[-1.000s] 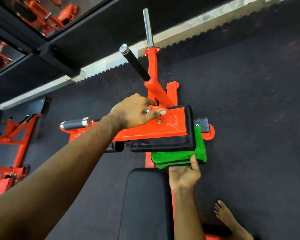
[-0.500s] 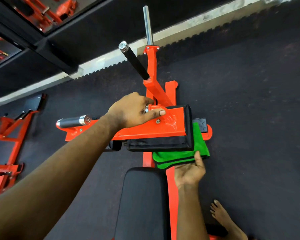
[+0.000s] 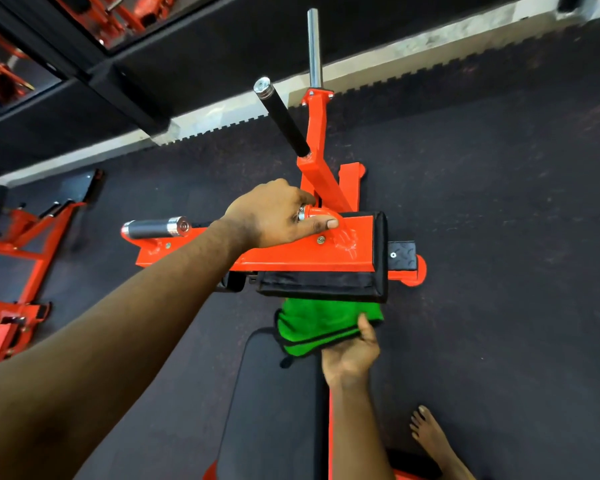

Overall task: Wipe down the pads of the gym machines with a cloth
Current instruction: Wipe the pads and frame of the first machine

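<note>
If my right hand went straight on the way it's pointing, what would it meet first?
Likely the black pad, right beyond the green cloth the right hand holds, though depth is unclear.

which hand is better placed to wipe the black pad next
Right. The right hand holds the green cloth right under the black pad. The left hand is on top, gripping the orange knob, and has no cloth.
</note>
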Demonstrator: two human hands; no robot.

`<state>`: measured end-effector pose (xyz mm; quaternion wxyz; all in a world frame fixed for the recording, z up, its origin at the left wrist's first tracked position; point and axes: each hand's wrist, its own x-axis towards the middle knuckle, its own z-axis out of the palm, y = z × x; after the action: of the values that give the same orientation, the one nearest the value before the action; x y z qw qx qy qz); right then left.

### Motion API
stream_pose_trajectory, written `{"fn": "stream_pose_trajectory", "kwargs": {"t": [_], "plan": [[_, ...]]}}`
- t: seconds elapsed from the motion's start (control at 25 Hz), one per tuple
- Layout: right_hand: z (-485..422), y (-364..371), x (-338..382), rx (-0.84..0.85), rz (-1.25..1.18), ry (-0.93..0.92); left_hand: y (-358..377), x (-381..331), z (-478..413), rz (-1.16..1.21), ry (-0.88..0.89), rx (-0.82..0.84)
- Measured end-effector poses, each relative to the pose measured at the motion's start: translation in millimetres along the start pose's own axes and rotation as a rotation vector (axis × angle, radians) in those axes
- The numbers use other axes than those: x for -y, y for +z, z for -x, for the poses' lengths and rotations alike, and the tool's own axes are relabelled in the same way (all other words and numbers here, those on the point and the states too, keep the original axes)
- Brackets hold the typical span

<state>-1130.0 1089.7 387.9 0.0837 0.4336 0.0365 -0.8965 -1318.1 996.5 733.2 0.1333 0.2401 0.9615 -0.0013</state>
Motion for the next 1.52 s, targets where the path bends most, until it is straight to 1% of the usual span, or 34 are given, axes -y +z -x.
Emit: {"fn": "stream_pose_trajectory", "kwargs": {"t": [0.04, 0.08, 0.12, 0.2, 0.28, 0.36, 0.52, 0.64, 0.72, 0.84, 0.92, 1.0, 1.04, 1.12, 1.24, 1.32, 1.4, 1.52], "plan": [[51, 39, 12, 0.067, -0.145, 0.003, 1, 0, 0, -0.003, -0.006, -0.005], [106, 90, 35, 0.055, -0.132, -0.031, 1, -1, 0, 0.0, -0.014, -0.011], [130, 109, 57, 0.106, -0.16, -0.096, 1, -1, -1, 0.006, -0.023, -0.011], [127, 132, 82, 0.055, -0.082, -0.166, 2, -2, 0, 0.015, -0.041, -0.005], [110, 150, 86, 0.015, 0.081, -0.138, 2, -4, 1, 0.002, -0.065, -0.016], [103, 166, 93, -0.042, 0.257, -0.157, 0, -6, 2, -0.019, -0.088, -0.028], [116, 172, 110, 0.034, 0.47, -0.235, -3, -10, 5, -0.038, -0.127, -0.04], [138, 173, 114, 0.047, 0.634, -0.297, -5, -13, 5, -0.029, -0.148, -0.043], [155, 178, 117, 0.086, 0.705, -0.349, -9, -17, 8, -0.032, -0.159, -0.066], [183, 184, 121, 0.076, 0.835, -0.412, -11, -26, 11, -0.061, -0.189, -0.114], [201, 185, 127, 0.08, 0.93, -0.399, -7, -32, 14, -0.11, -0.238, -0.141], [222, 183, 133, 0.113, 1.025, -0.408, 0, -41, 22, -0.114, -0.323, -0.176], [229, 181, 137, 0.137, 1.047, -0.419, 4, -46, 25, -0.093, -0.375, -0.193], [247, 174, 146, 0.171, 1.086, -0.437, 17, -65, 39, 0.033, -0.435, -0.277], [283, 164, 155, 0.252, 1.135, -0.436, 41, -106, 90, 0.429, -0.396, -0.496], [304, 149, 162, 0.32, 1.174, -0.436, 56, -136, 140, 0.614, -0.407, -0.596], [327, 128, 166, 0.382, 1.216, -0.419, 69, -171, 196, 0.687, -0.464, -0.611], [357, 92, 161, 0.453, 1.277, -0.356, 92, -221, 278, 0.696, -0.547, -0.601]]}}
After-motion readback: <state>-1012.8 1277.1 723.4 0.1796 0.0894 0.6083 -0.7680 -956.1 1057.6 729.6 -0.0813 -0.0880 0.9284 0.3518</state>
